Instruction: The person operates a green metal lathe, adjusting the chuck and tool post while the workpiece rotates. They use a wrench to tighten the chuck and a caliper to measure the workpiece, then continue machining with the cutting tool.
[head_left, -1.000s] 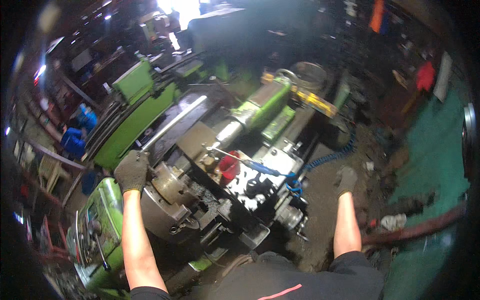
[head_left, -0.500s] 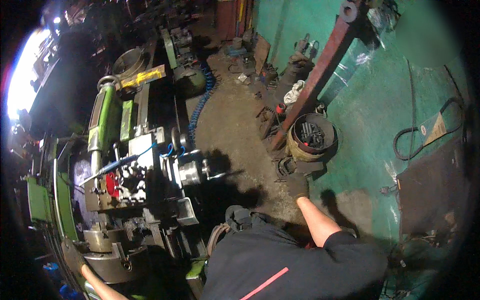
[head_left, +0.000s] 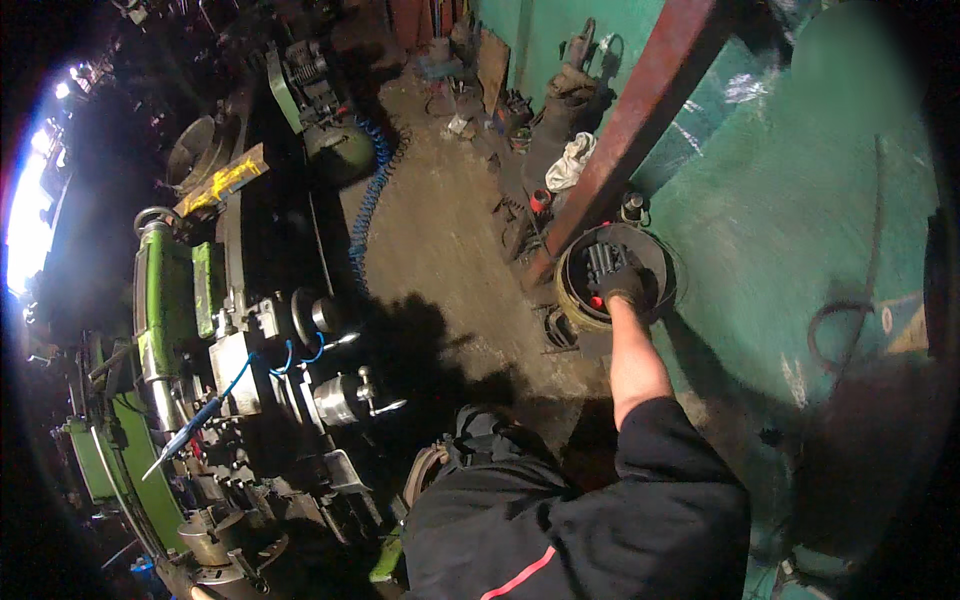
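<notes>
My right hand (head_left: 620,285), in a dark glove, reaches down into a round rusty metal drum (head_left: 570,300) that stands on the floor by the green wall. The fingers rest on several dark ribbed metal pieces (head_left: 600,258) inside the drum; whether they grip one is hidden by the glove. My bare right forearm and black sleeve run up from the lower edge. My left hand is out of the picture.
A green lathe (head_left: 160,300) with chuck (head_left: 215,535) and handwheels fills the left side. A blue coiled hose (head_left: 365,215) lies on the dirt floor. A rusty red steel beam (head_left: 640,120) leans just above the drum, beside a white rag (head_left: 570,160) and scrap parts.
The view has swung right, away from the lathe. My right hand went from the floor side into the drum. My left hand left the chuck and dropped out of sight.
</notes>
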